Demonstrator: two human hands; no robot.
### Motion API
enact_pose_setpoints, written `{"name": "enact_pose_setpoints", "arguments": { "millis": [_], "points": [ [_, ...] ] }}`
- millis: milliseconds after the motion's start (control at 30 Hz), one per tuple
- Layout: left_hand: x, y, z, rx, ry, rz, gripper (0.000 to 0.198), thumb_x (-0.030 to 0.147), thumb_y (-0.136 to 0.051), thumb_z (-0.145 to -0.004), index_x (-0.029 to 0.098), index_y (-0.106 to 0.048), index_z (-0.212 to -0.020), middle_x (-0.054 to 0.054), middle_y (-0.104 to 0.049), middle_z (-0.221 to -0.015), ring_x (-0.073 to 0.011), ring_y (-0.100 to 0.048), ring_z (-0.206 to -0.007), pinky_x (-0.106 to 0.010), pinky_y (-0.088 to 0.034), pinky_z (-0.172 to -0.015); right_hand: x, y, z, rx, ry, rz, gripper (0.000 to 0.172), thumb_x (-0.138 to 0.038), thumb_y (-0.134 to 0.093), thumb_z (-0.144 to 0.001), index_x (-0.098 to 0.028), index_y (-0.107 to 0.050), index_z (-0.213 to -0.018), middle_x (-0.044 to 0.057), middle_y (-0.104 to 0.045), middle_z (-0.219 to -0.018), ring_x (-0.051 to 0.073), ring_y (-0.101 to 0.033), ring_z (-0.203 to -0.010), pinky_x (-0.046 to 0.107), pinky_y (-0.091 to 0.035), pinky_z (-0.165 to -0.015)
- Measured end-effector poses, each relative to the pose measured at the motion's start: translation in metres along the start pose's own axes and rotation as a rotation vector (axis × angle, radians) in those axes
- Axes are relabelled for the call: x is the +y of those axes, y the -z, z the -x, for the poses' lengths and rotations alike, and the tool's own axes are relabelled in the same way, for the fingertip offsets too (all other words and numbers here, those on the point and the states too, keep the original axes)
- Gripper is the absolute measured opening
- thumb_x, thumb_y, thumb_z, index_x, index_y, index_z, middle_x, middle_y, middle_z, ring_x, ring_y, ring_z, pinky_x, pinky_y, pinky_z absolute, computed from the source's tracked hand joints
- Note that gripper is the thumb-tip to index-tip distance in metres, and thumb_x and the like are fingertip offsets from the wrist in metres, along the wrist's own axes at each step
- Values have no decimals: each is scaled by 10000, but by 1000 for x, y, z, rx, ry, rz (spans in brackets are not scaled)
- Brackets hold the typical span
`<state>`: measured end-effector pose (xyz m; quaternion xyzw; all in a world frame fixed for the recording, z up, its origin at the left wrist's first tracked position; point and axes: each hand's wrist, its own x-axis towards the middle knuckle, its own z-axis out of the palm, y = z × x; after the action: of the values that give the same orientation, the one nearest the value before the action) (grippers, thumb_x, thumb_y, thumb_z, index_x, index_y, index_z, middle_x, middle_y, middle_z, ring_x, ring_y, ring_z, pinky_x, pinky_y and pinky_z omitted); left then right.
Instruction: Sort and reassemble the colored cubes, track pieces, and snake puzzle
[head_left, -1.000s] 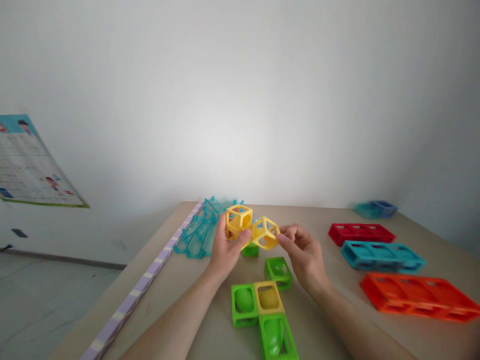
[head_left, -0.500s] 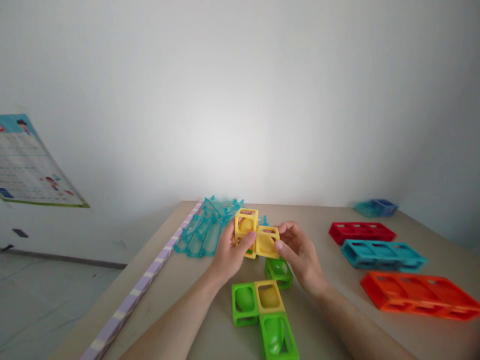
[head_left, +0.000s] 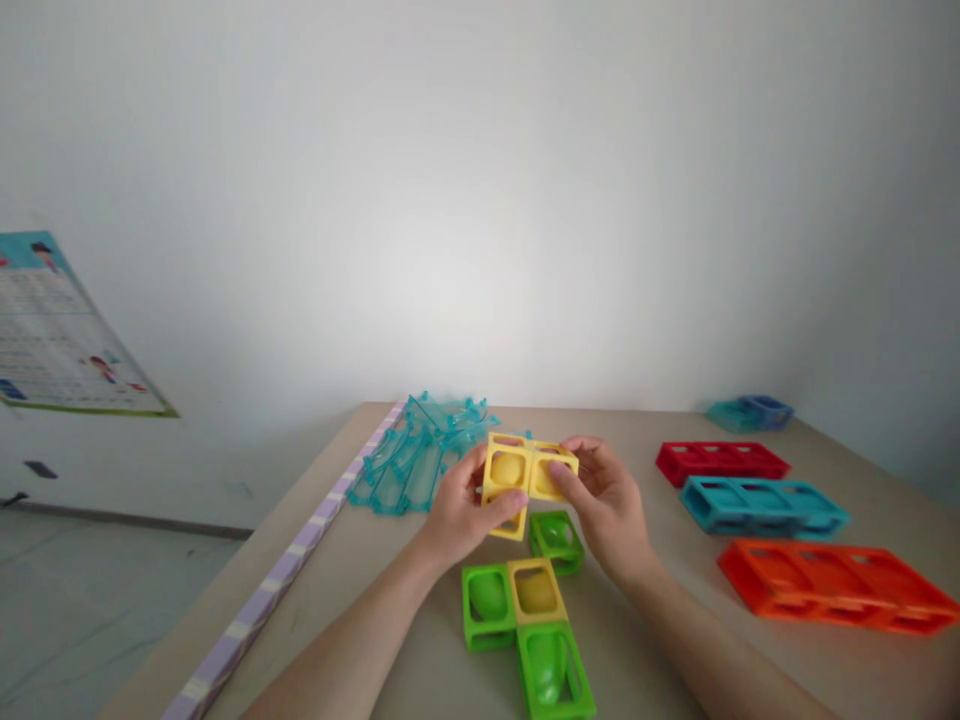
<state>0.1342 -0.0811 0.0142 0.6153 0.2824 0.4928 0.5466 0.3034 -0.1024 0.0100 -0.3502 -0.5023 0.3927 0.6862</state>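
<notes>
Both hands hold yellow open-frame cubes side by side above the table. My left hand is closed round the left yellow cube, thumb on its front. My right hand pinches the right yellow cube, which touches the left one. Below them lies a loose green cube. Nearer me sits a joined group: a green cube, a yellow cube and a long green block.
A pile of clear teal pieces lies at the table's far left, by a purple-striped edge strip. At right lie long red, teal and orange frames, with small blue pieces behind. A poster hangs on the left wall.
The two yellow cubes, apart and tilted a second ago, have been brought together side by side. Both hands shifted slightly right and turned the cubes to face me.
</notes>
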Motion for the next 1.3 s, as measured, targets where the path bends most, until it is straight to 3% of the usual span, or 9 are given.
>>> {"name": "enact_pose_setpoints", "arguments": {
  "millis": [133, 233, 300, 433, 533, 600, 800, 1067, 1300],
  "points": [
    [1, 0, -2, -7, 24, 34, 525, 291, -782, -664, 224, -610, -1155, -40, -693, -966, -175, -650, -738, -224, -515, -547, 2, 0, 1, -35, 30, 43, 344, -388, -703, -804, -258, -476, -1029, 23, -641, -949, 176, -636, -854, 297, -527, -740],
    [-1, 0, -6, 150, 16, 116, 509, 324, -794, -642, 205, -630, -1108, -25, -693, -911, -154, -639, -688, -219, -506, -532, -1, 5, 3, -97, 130, 235, 528, -369, -683, -813, -274, -374, -1230, 67, -609, -1094, 210, -614, -962, 385, -503, -857],
    [-2, 1, -9, 280, -2, 221, 499, 344, -789, -648, 211, -621, -1099, -6, -685, -887, -133, -632, -667, -219, -513, -543, -8, 10, 5, -166, 246, 475, 556, -333, -702, -784, -262, -381, -1232, 72, -593, -1076, 224, -586, -976, 416, -464, -897],
    [-1, 5, -15, 395, 11, 353, 527, 384, -770, -678, 228, -564, -1137, 37, -638, -771, -90, -570, -528, -183, -450, -419, -31, 15, 8, -522, 415, 820, 213, -312, -696, -747, -240, -539, -872, 34, -596, -853, 235, -554, -884, 459, -377, -942],
    [0, 7, -16, 439, 7, 373, 531, 391, -781, -666, 216, -559, -1115, 41, -626, -755, -85, -565, -528, -173, -445, -410, -44, 11, 12, -834, 399, 929, 242, -378, -736, -703, -244, -608, -860, 33, -626, -849, 253, -546, -916, 520, -233, -1049],
    [0, 6, -15, 420, 2, 376, 514, 388, -775, -681, 219, -553, -1113, 40, -628, -757, -88, -568, -534, -175, -452, -412, -45, 8, 14, -901, 338, 980, 236, -420, -731, -719, -240, -631, -834, 32, -637, -856, 243, -550, -912, 524, -187, -1067],
    [-1, 1, -12, 330, -3, 380, 500, 384, -757, -710, 210, -545, -1129, 40, -623, -743, -96, -566, -514, -196, -460, -397, -27, 0, 15, -829, 252, 1045, 186, -346, -705, -752, -214, -576, -730, 9, -634, -793, 219, -555, -888, 496, -214, -1049],
    [-3, 4, -12, 266, 76, 325, 657, 430, -784, -652, 203, -549, -1222, 38, -620, -698, -101, -551, -478, -196, -437, -365, -8, -7, 11, -686, 306, 1134, 92, -229, -579, -815, -207, -557, -728, 13, -614, -734, 209, -539, -838, 475, -283, -993],
    [-9, 6, -12, 269, 89, 247, 601, 403, -774, -672, 201, -569, -1200, 47, -586, -646, -82, -500, -430, -180, -402, -351, -5, -10, 10, -631, 362, 1138, 128, -189, -566, -797, -204, -489, -696, 27, -563, -726, 208, -497, -816, 398, -373, -859]
  ]
}}
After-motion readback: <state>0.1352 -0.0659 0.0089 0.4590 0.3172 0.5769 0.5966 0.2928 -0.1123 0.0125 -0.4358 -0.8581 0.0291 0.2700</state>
